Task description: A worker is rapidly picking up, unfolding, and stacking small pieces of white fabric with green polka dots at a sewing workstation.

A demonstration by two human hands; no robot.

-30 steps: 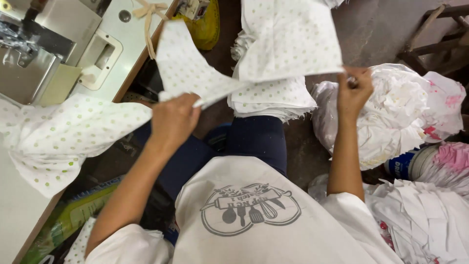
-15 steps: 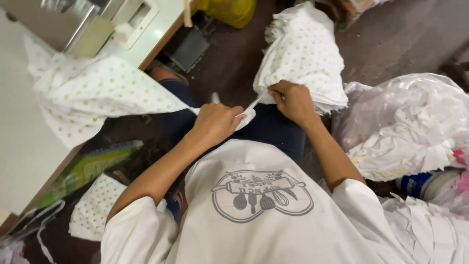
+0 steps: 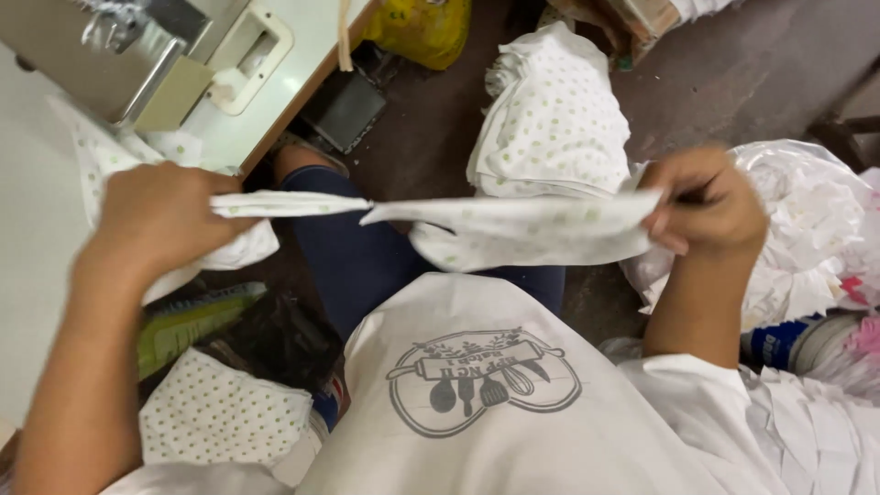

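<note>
1. Above the lap, the dotted cloth strip [image 3: 513, 225] is stretching sideways between both hands.
2. Left hand [image 3: 160, 220] is fisting one end.
3. Right hand [image 3: 710, 202] is pinching the other end.
4. Behind the strip, a cloth pile [image 3: 555, 119] is lying on the floor.

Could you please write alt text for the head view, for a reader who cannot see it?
Seen from above, a seated person's left hand and right hand pull a white dotted cloth taut across the lap. A stack of matching cloth lies on the floor ahead, and a sewing machine sits on the table at left.
</note>
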